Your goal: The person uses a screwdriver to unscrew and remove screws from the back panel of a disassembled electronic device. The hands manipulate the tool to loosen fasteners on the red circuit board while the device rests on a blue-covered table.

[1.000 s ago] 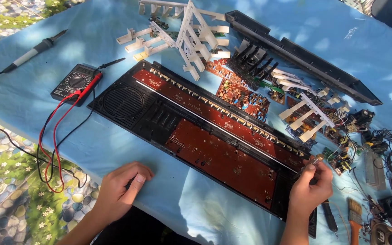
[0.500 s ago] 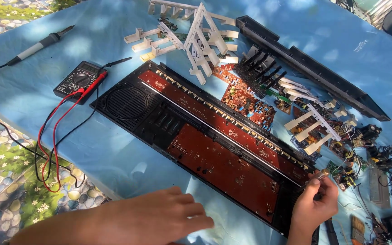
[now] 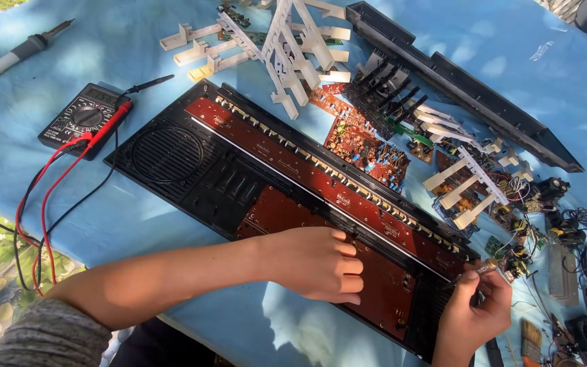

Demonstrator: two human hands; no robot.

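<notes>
Head view: the left hand (image 3: pixel 317 264) rests loosely curled, empty, on the black keyboard shell (image 3: pixel 171 163) lying diagonally across the blue cloth (image 3: pixel 137 41). The right hand (image 3: pixel 471 316) pinches a thin metal tool (image 3: pixel 473 273) at the shell's crowded right end, beside tangled wires (image 3: pixel 579 228). A multimeter (image 3: pixel 84 119) lies left, with open cloth around it.

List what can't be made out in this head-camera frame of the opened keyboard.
- Head view: the board area under the left hand is covered by that hand.
- The tool in the right hand: only a thin tip shows; the fist hides the rest.
- The keyboard case: its near right corner is hidden behind the right hand.
- The soldering iron: its cord runs off the left edge.
- The small parts at right: too tangled to identify.
</notes>
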